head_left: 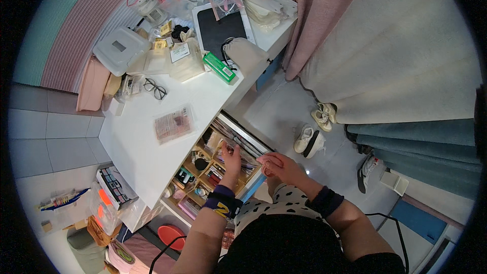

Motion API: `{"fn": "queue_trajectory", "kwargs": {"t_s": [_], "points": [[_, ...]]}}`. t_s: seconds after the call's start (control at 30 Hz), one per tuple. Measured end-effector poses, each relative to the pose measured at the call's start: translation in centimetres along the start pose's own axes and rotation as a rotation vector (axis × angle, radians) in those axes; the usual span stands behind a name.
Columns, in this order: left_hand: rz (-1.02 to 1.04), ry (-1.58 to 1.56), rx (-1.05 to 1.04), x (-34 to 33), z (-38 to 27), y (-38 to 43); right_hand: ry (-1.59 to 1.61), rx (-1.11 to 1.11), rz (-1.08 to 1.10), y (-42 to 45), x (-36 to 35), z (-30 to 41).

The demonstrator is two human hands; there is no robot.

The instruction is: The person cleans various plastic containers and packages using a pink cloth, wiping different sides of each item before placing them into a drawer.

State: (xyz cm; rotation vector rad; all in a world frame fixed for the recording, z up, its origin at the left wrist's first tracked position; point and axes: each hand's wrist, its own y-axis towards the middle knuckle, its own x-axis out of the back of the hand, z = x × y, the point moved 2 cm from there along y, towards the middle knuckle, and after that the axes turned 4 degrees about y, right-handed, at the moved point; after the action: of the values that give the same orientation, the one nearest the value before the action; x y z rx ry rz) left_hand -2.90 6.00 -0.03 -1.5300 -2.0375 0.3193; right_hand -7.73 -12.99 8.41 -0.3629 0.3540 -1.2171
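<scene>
A desk drawer (247,194) stands pulled out in front of me, split into compartments by tan dividers. Over its far compartments is my left hand (231,158), thumb and fingers apart, with nothing visible in it. My right hand (285,167) is at the drawer's right side, its fingers closed around a small pink item (265,161) that it partly hides; its kind is unclear. Beneath and beside my left hand lie pen-like sticks (216,173), a round black item (201,164) and small cosmetic-like containers (185,177).
On the white desktop (133,152) lie a clear packet with pink contents (174,123), eyeglasses (155,88), a green box (219,67), a drawstring pouch (245,54) and a lidded plastic box (121,49). Shoes (309,140) stand on the floor beside a curtain (392,53).
</scene>
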Motion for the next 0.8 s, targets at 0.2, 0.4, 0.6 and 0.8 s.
{"fn": "queue_trajectory", "kwargs": {"t_s": [0.2, 0.4, 0.6, 0.8], "points": [[0.010, 0.061, 0.107, 0.8, 0.5, 0.5, 0.179, -0.007, 0.046, 0.1, -1.9, 1.9], [-0.047, 0.618, -0.018, 0.2, -1.4, -1.1, 0.018, -0.071, -0.003, 0.2, -1.6, 1.2], [-0.033, 0.696, -0.107, 0.0, 0.7, -0.2, -0.144, 0.013, 0.002, 0.0, -1.6, 1.6], [-0.054, 0.598, -0.303, 1.9, 1.0, 0.7, -0.134, 0.045, 0.046, 0.7, -2.6, 1.6]]}}
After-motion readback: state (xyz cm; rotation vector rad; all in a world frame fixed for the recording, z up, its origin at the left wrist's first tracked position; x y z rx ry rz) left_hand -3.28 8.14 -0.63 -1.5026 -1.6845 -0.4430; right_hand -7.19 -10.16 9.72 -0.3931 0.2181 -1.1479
